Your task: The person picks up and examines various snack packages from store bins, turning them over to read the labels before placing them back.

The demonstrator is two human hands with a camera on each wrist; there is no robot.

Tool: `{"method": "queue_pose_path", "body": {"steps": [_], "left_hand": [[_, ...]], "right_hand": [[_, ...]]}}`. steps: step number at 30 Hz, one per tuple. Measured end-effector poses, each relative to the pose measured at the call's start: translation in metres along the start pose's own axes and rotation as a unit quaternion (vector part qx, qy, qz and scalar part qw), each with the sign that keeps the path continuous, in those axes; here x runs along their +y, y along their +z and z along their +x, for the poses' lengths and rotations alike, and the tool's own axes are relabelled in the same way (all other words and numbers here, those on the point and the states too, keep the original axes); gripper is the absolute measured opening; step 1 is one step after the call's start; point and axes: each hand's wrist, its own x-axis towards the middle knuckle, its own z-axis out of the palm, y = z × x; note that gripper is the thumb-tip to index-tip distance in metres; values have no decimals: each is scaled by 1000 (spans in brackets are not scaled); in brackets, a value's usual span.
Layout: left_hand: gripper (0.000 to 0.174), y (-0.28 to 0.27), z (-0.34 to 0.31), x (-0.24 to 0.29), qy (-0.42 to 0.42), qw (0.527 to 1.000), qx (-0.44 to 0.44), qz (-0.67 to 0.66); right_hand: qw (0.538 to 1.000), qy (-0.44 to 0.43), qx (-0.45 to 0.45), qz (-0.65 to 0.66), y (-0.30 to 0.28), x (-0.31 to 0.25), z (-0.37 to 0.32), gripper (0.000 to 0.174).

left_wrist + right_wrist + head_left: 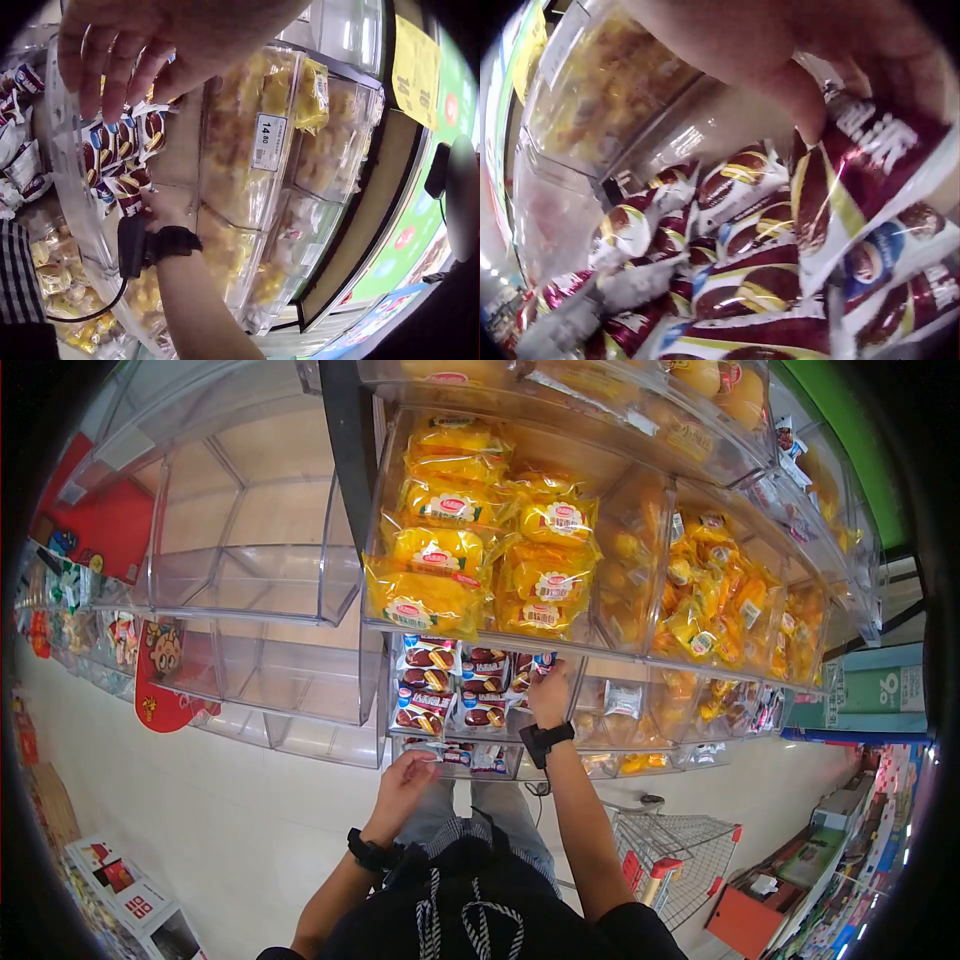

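Note:
My right hand (549,702) reaches into a clear bin of chocolate pie packets. Between its thumb and fingers it pinches one maroon-and-white chocolate pie packet (866,161), lifted at an angle over the others in the right wrist view. Below it lie more chocolate pie packets (746,289), loosely piled, while in the head view several stand in upright rows. My left hand (402,790) is at the bin's front edge, fingers loosely bent and nothing in them. Seen from the left wrist, its fingers hang in front of the clear bin wall (66,127).
Yellow-wrapped bread packs (440,550) fill the shelf above, with smaller yellow packets (705,595) to their right. Clear dividers separate the bins. Clear bins (250,530) stand on the left. A shopping cart (680,860) is behind at the lower right.

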Motion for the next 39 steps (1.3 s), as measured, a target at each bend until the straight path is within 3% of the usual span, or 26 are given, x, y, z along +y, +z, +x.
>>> {"method": "queue_pose_path", "body": {"steps": [2, 4, 6, 8, 12, 14, 15, 17, 19, 20, 21, 22, 24, 25, 26, 28, 33, 34, 35, 36, 38, 39], "left_hand": [[15, 1, 1, 1, -10, 1000, -6, 8], [15, 1, 2, 0, -12, 1000, -7, 9], [16, 0, 2, 1, -13, 1000, -9, 11], [16, 0, 2, 2, -3, 999, -5, 35], [17, 4, -1, 10, -23, 999, -9, 36], [18, 6, -1, 10, -34, 998, -1, 47], [18, 4, -2, 5, -37, 998, -2, 48], [18, 0, 0, -8, -43, 998, 14, 42], [18, 3, -4, -6, -44, 996, 34, 76], [18, 5, -6, -3, -48, 993, 47, 92], [18, 8, -7, -2, -51, 993, 57, 90], [18, 13, -9, 0, -63, 991, 70, 93], [18, 23, -13, 1, -80, 988, 90, 94], [18, 31, -14, 2, -80, 988, 95, 93], [18, 38, -16, 2, -85, 988, 99, 86], [18, 50, -19, 1, -88, 987, 107, 80], [17, 71, -15, -7, -65, 995, 57, 52], [17, 73, -13, -9, -59, 996, 40, 56], [19, 76, -10, -11, -49, 998, 25, 30], [19, 81, -7, -8, -49, 998, 24, 27], [21, 93, 3, 3, -45, 998, -36, -34], [25, 98, 9, 8, -57, 996, -70, -13]], "right_hand": [[997, 42, -42, -43, -6, -5, 3, 35], [969, 0, -66, -237, -18, -27, -6, 28], [963, -5, -34, -269, -16, -28, -6, 25], [963, -103, -25, -249, -22, -27, -5, 23], [963, -160, -55, -211, -26, -15, -8, 25], [977, -208, -40, -11, -43, -11, -12, 29], [975, -220, 15, 41, -53, -3, -16, 24], [963, -183, 190, 63, -78, 31, -19, 18], [982, 32, 171, 75, -108, 74, -1, 15], [987, 87, 131, -5, -113, 107, 15, 15], [987, 139, -11, -84, -118, 142, 35, 30], [987, 137, -13, -83, -116, 164, 49, 30], [945, 69, -200, -248, -110, 185, 73, 50], [919, 95, -288, -251, -105, 187, 85, 70], [919, 92, -291, -249, -99, 189, 89, 70], [856, 79, -377, -345, -89, 182, 90, 75], [863, 59, -365, -345, -92, 180, 89, 69], [931, 52, -323, -161, -100, 183, 85, 63], [962, 43, -269, 29, -107, 183, 80, 57], [923, 48, -304, 230, -136, 151, 61, 51], [720, 142, -405, 546, -164, 119, 23, 58], [647, 176, -448, 591, -170, 114, 5, 59]]}}
